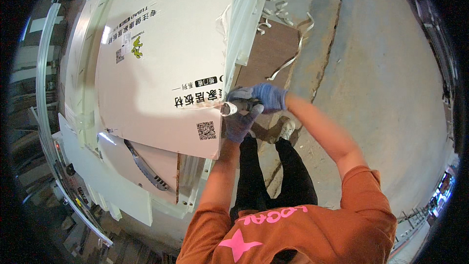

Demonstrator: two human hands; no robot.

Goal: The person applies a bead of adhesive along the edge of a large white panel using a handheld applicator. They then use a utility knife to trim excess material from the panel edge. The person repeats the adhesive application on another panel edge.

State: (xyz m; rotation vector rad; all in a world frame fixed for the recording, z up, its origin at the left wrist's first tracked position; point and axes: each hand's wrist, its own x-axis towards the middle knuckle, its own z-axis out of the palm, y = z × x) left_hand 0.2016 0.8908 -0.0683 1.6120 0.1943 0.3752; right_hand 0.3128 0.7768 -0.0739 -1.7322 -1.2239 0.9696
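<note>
Both my hands wear blue-grey gloves and meet at the near right corner area of a large white-wrapped board stack (166, 68). My left hand (238, 126) is closed below a dark object, its thumb and fingers curled up against it. From the right, my right hand (267, 97) reaches over the same object, its fingers bent and partly blurred. The dark object (246, 103) is mostly covered, so its kind cannot be made out. Beside it, at the board's edge, is a whitish roll-like loop (228, 109). A clear strip (202, 105) runs from there across the board's top.
A grey utility knife (146, 168) lies on a lower board left of me. White strap scraps (293, 61) curl over a brown sheet (268, 44) on the concrete floor (371, 68). A metal rail (46, 63) stands far left. My feet are close to the stack.
</note>
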